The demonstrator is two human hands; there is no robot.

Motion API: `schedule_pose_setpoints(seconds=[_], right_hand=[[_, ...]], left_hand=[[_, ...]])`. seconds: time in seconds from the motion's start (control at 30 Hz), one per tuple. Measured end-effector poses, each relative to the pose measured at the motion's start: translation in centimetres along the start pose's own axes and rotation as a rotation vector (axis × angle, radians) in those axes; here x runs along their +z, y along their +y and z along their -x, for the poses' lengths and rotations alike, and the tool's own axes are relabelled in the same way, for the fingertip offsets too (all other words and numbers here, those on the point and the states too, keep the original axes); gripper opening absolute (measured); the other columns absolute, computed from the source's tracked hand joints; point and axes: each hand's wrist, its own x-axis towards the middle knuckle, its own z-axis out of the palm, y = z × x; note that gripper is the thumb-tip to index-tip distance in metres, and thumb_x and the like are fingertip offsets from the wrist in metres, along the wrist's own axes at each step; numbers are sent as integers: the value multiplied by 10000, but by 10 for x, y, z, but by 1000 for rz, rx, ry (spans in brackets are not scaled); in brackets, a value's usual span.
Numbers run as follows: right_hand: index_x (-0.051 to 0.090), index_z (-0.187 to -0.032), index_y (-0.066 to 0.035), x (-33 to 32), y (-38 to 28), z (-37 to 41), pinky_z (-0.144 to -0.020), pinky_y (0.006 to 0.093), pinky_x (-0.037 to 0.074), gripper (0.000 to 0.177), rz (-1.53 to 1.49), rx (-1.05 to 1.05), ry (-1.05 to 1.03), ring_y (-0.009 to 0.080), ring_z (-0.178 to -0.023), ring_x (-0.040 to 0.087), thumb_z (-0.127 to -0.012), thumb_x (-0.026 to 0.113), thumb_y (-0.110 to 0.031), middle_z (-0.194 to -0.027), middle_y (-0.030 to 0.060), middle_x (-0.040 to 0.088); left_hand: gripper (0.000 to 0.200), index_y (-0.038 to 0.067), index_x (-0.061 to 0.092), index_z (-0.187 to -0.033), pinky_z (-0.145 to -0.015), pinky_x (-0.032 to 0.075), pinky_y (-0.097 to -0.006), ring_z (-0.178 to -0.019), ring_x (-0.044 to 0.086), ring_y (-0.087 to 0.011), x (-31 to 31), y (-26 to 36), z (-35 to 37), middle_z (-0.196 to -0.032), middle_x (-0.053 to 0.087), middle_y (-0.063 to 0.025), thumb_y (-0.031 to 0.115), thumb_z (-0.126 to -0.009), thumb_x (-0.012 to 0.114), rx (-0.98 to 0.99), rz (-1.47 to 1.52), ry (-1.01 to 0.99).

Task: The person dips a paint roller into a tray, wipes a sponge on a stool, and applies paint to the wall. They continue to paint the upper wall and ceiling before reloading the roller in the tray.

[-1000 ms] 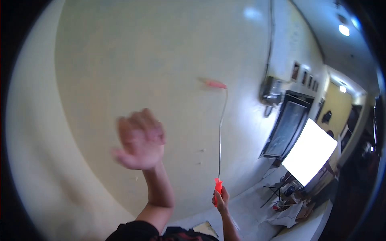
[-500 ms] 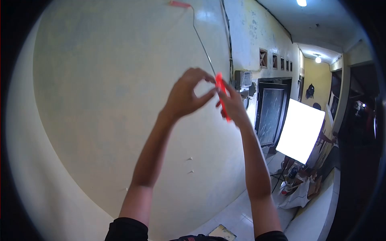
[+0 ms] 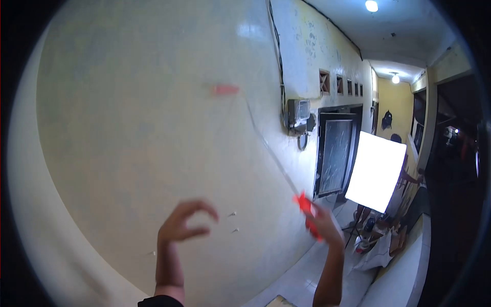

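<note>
My right hand (image 3: 327, 226) is closed round the red handle of a paint roller (image 3: 303, 202), low at the right of the wall. From the handle its thin metal rod slants up and left to the small pinkish-red roller head (image 3: 226, 90), blurred by motion and overlapping the pale wall (image 3: 138, 138). To the left, my left hand (image 3: 185, 221) holds nothing; its curved fingers and thumb are apart in front of the wall.
An electricity meter (image 3: 298, 113) with cables hangs on the wall, beside a dark-framed window (image 3: 337, 153). A bright white light panel (image 3: 377, 171) on a stand is at the right, with a person partly behind it. Bags and clutter (image 3: 378, 250) lie below.
Both hands have come down and moved apart; the left has left the roller's handle area. The roller has come down with the right hand, its head lower on the wall.
</note>
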Motion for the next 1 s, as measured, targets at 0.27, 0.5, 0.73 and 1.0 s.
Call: schedule_pose_setpoints(seconds=[0.27, 0.5, 0.73, 1.0], right_hand=[[449, -1548, -107, 43, -3, 24, -450, 219, 371, 546, -135, -19, 25, 39, -501, 427, -1042, 597, -250, -785, -12, 556], [348, -1601, -232, 24, -107, -69, -403, 247, 383, 565, -52, -311, 68, 60, -452, 419, -1067, 530, -275, -799, 16, 533], [363, -1592, -243, -4, -193, -118, -406, 260, 419, 562, -24, -430, 167, 73, -472, 448, -1058, 522, -316, -776, 30, 524], [347, -1602, -239, -40, -95, -94, -385, 229, 409, 556, 0, -342, 196, 58, -431, 466, -1076, 512, -316, -776, 22, 555]], left_hand=[[260, 8, 672, -1138, -948, 533, -349, -1022, 698, -196, 13, -8, -16, -1099, 723, -97, 63, -899, 757, -91, 165, -103], [452, 23, 574, -1301, -940, 537, -377, -1016, 669, -195, 32, -4, -57, -1060, 675, -82, 69, -892, 762, 105, 300, 131], [537, 1, 541, -1311, -916, 540, -391, -983, 660, -206, 20, -6, -53, -1027, 659, -93, 153, -868, 805, 50, 190, 201], [459, 5, 588, -1267, -951, 516, -396, -1022, 666, -217, -6, -26, 54, -1054, 672, -95, 80, -861, 789, 13, 320, 379]])
